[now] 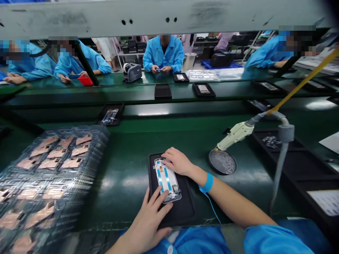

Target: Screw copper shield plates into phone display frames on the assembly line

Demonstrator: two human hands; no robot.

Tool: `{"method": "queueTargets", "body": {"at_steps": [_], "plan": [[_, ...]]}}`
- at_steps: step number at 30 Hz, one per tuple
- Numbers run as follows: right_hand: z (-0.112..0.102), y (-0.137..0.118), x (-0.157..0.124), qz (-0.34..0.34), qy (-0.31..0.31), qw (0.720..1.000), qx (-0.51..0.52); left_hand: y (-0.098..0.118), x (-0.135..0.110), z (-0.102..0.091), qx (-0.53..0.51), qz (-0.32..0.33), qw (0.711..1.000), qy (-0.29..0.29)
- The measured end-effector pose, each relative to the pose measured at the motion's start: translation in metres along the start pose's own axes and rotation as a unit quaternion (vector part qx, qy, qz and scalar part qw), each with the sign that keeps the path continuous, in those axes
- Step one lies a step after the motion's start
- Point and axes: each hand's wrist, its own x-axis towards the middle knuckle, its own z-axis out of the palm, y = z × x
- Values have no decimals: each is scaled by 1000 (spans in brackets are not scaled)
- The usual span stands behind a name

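Phone (166, 179) is laid in tray (185, 206). Left hand (148, 218) is held spread at near end; right hand (178, 162) is placed at far end, pinch not discernible. Steadying judged in hand; light, even touch called for next.

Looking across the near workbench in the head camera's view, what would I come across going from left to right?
Clear plastic tray with copper-coloured pieces → shallow black tray holding a phone-like device → round dish of small shiny bits → long black box with compartments.
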Motion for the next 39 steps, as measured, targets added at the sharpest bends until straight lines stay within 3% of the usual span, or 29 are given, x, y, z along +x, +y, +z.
{"method": "queueTargets", "body": {"at_steps": [8, 10, 13, 17, 20, 23, 25, 27, 31, 39], "plan": [[-2, -17, -8, -36, -33, 999, -7, -6, -18, -8, -77, 76, 994, -14], [1, -14, -11, -43, -45, 998, -14, -8, -22, -13, -109, 92, 990, 8], [7, -4, -14, -58, -71, 995, -42, -12, -37, -30, -142, 65, 983, 95], [9, 2, -17, -74, -82, 992, -52, -25, -82, -73, -98, -51, 968, 227], [9, 3, -17, -77, -87, 992, -53, -53, -130, -114, 19, -169, 929, 327], [10, 4, -15, -76, -93, 992, -51, -94, -182, -154, 146, -375, 841, 362], [13, 5, -14, -74, -95, 991, -56, -121, -213, -177, 180, -551, 750, 319], [14, 5, -13, -71, -97, 991, -65, -143, -236, -194, 173, -636, 696, 284], [16, 4, -12, -66, -90, 991, -68, -174, -255, -210, 134, -682, 673, 253], [19, 5, -14, -43, -57, 996, -48, -209, -254, -209, 72, -712, 641, 278]]}}
